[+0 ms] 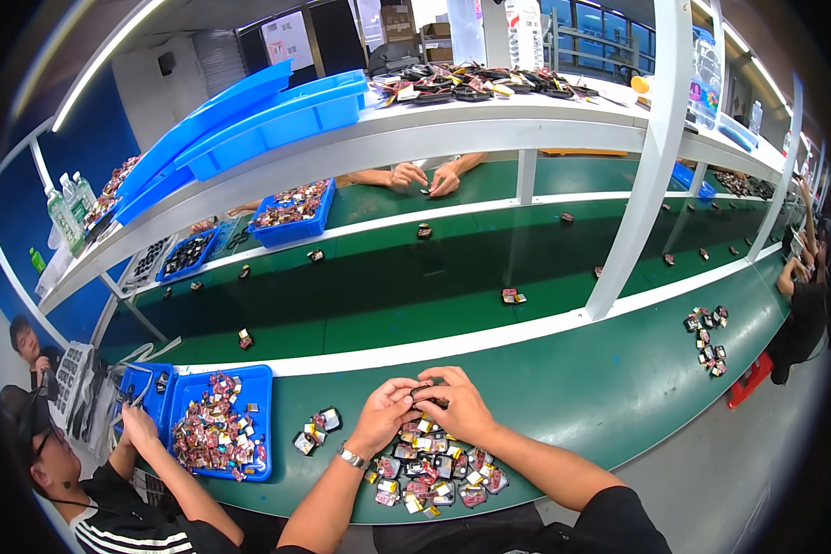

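From my distant place, I saw the left hand and the right hand gripping together a small dark part. It was near the far edge of a component pile on the green table, with a blue tray at left.

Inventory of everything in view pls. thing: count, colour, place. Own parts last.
worktop: 1, green, foreground
near pile: many parts, black/silver/yellow/red, worktop
held part: 1, dark, near pile's far edge
part clusters: 2, mixed, worktop, left and right
near bin: 1, blue, worktop left, parts inside
belt: 1, dark green, beyond worktop
belt parts: many, dark/red, scattered
far bins: several, blue, beyond belt
shelf: 1, white, overhead
shelf trays: at least 2, blue, shelf left
shelf heap: many parts, mixed, shelf
bottles: several, clear/greenish, shelf ends
co-workers: several, some in black, left/across/right
wristwatch: 1, silver, left wrist
left hand: 1, bare, on held part
right hand: 1, bare, on held part
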Tool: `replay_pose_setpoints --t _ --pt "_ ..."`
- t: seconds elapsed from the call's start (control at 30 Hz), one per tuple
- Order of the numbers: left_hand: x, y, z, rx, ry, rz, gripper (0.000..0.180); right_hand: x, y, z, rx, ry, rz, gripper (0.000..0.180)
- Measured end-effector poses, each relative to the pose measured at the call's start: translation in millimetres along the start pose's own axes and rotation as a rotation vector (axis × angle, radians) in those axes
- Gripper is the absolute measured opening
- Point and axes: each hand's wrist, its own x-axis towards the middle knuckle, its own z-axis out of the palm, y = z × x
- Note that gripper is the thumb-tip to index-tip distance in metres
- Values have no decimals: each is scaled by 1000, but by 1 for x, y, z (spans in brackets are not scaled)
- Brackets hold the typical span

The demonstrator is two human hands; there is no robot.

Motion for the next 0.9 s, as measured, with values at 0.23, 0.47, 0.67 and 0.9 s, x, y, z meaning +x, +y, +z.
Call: replay_pose_setpoints --t 0.23,0.47,0.67,0.9 --pt "2 -8 -1 -25 -8 54 22 -3 5 8 55 12 44 14" --pt "4 -8 -5 -8 -27 78 20 -1 -2 6 16 13 -23 16" --pt "3 -12 -7 -13 -2 123 18 -1 -9 3 -12 31 -85 20" --pt "3 -13 -6 -26 -36 133 19 -1 -6 4 -39 63 -95 20"
